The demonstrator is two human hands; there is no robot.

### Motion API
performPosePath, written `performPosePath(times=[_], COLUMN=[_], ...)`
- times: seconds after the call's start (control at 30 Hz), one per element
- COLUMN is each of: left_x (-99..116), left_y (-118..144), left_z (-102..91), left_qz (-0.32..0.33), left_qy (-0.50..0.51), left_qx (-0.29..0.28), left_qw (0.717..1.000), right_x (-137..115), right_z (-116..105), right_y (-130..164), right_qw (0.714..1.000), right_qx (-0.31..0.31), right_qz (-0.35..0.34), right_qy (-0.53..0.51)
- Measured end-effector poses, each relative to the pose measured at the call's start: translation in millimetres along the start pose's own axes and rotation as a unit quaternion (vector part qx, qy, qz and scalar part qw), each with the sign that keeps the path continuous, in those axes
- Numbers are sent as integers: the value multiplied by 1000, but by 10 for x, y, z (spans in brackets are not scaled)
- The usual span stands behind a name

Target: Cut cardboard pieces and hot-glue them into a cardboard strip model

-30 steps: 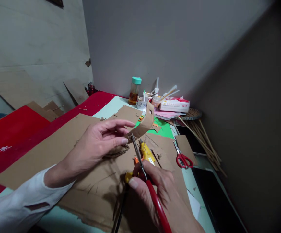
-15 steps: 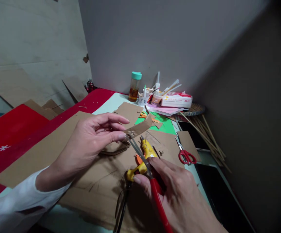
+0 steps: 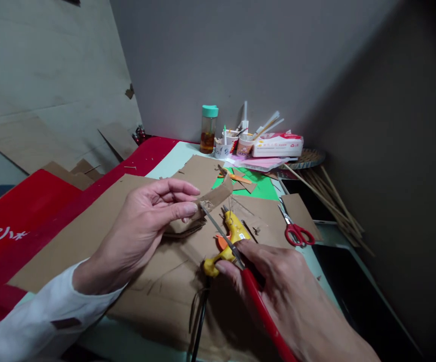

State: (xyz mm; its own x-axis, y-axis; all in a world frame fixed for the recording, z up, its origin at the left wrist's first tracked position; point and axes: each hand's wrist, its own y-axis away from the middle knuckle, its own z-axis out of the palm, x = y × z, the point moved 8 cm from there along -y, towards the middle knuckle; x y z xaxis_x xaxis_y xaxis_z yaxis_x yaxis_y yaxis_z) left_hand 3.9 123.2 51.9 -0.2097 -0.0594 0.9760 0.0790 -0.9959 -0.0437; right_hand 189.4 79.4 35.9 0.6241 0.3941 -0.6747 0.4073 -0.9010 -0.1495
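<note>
My left hand (image 3: 148, 218) pinches a bent strip of brown cardboard (image 3: 220, 193) between thumb and fingers, and its surface is torn near the thumb. My right hand (image 3: 278, 286) grips red-handled scissors (image 3: 257, 291). Their blades look nearly closed, and the tips touch the torn patch of the strip. Under the hands, a yellow glue gun (image 3: 235, 231) with an orange trigger lies on a large cardboard sheet (image 3: 157, 296). A curved cardboard piece (image 3: 183, 230) shows just below the strip, partly hidden by my left hand.
Another pair of red scissors (image 3: 296, 232) lies to the right, near a black tablet-like slab (image 3: 353, 291). At the back stand a bottle (image 3: 208, 130), paper cups (image 3: 245, 146) with sticks and a tissue pack (image 3: 280, 146). Wooden sticks (image 3: 334, 206) lie at right; a red box (image 3: 25, 216) is left.
The scissor blades have come closer together at the torn patch. My view has shifted slightly, and both hands stay on the same things.
</note>
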Motion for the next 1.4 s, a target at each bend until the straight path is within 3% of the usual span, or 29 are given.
performPosePath(times=[0.33,0.6,0.87,1.27,1.4], left_x=[1,-35,-21,-76,-98], left_y=[39,25,35,82,77], left_z=[28,41,20,78,73], left_qz=[-12,-27,-7,-23,-30], left_qy=[42,49,29,56,69], left_qx=[-1,-9,17,3,12], left_qw=[999,998,999,998,997], right_x=[-71,-43,-54,6,-20], right_z=[-47,-35,-51,47,-1], right_y=[-22,-48,-23,-40,-49], right_qw=[996,997,997,989,993], right_qx=[7,-9,-14,-38,-18], right_qz=[-70,-53,-27,-64,-51], right_qy=[50,49,70,130,104])
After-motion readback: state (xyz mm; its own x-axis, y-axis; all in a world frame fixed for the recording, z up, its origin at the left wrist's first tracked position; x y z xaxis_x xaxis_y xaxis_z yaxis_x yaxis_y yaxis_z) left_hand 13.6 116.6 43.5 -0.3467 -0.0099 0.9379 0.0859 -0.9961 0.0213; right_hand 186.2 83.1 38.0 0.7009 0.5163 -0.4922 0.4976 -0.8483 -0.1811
